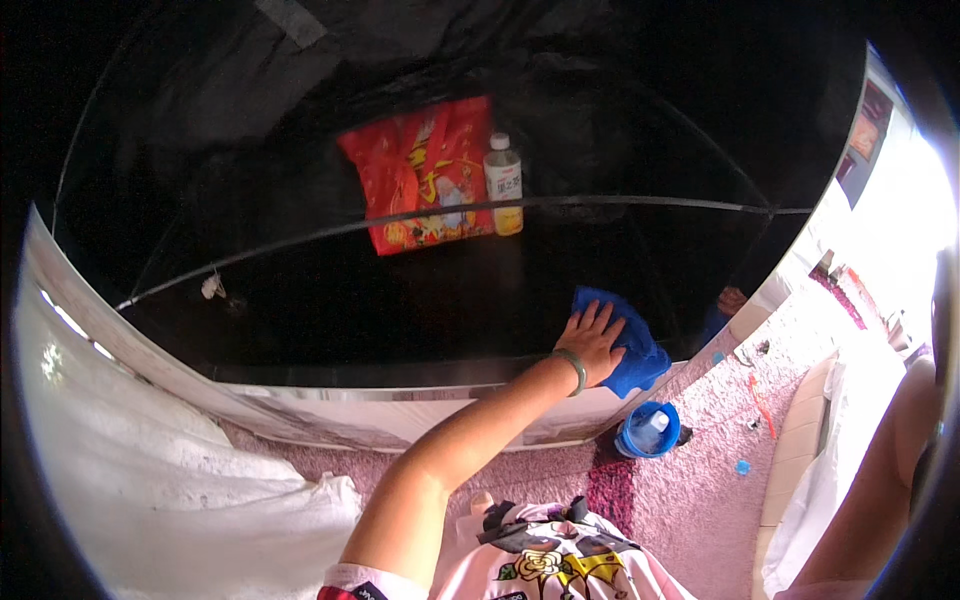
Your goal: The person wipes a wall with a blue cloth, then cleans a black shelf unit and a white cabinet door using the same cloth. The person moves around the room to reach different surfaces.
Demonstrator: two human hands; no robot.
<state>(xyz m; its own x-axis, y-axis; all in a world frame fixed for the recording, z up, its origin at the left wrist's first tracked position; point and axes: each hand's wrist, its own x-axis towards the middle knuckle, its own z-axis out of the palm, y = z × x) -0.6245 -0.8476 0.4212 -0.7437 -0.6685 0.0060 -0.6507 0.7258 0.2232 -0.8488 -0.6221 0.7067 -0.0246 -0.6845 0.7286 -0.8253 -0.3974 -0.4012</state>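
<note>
My left hand (594,345), with a green bangle at the wrist, lies with spread fingers on a blue cloth (642,362). The cloth rests bunched on the glossy black tabletop (400,320), close to its near right edge. Only part of my right arm (880,480) shows at the right rim, and its hand is out of view. Farther back on the table lie a shiny red plastic bag (405,180) and a bottle (506,185) with a white cap and yellow liquid low in it.
Below the table edge, a blue container (628,440) with a pale item inside stands on the pink carpet (700,500). White fabric (200,480) drapes at the left. A cream cushioned edge (795,450) runs along the right. A small white object (212,286) sits at the table's left.
</note>
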